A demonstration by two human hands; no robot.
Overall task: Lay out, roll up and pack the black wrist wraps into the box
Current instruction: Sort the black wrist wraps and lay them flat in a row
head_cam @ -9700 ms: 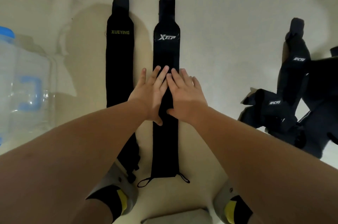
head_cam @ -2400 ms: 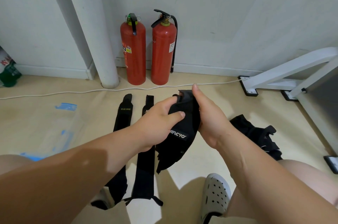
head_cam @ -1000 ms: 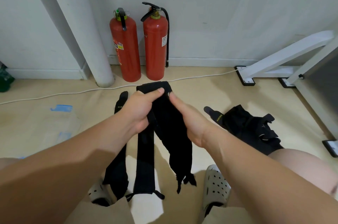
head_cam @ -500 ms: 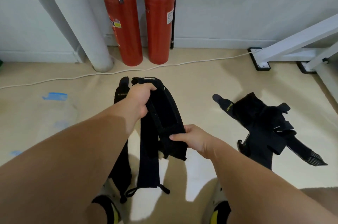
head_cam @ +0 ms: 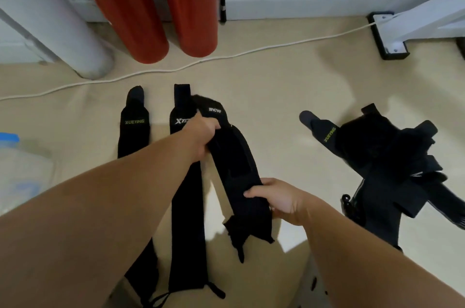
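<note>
Two black wrist wraps lie flat on the beige floor, side by side: the XUEYING wrap (head_cam: 134, 129) on the left and the XTEP wrap (head_cam: 187, 202) to its right, both partly hidden by my left arm. A third black wrap (head_cam: 235, 164) is stretched between my hands just right of them. My left hand (head_cam: 202, 135) grips its far end near the white logo. My right hand (head_cam: 279, 200) grips its near end, whose loop hangs below. A heap of more black wraps (head_cam: 385, 164) lies on the floor to the right.
A clear plastic box (head_cam: 17, 174) with blue clips stands at the left edge. Two red fire extinguishers (head_cam: 163, 5) and a white pipe (head_cam: 55, 23) stand at the wall. A white cable (head_cam: 251, 52) crosses the floor; a white frame foot (head_cam: 392, 38) sits at the far right.
The third wrap, bunched between both hands earlier, is now pulled out lengthwise. My right hand slid down to its near end, and my view has tilted down toward the floor.
</note>
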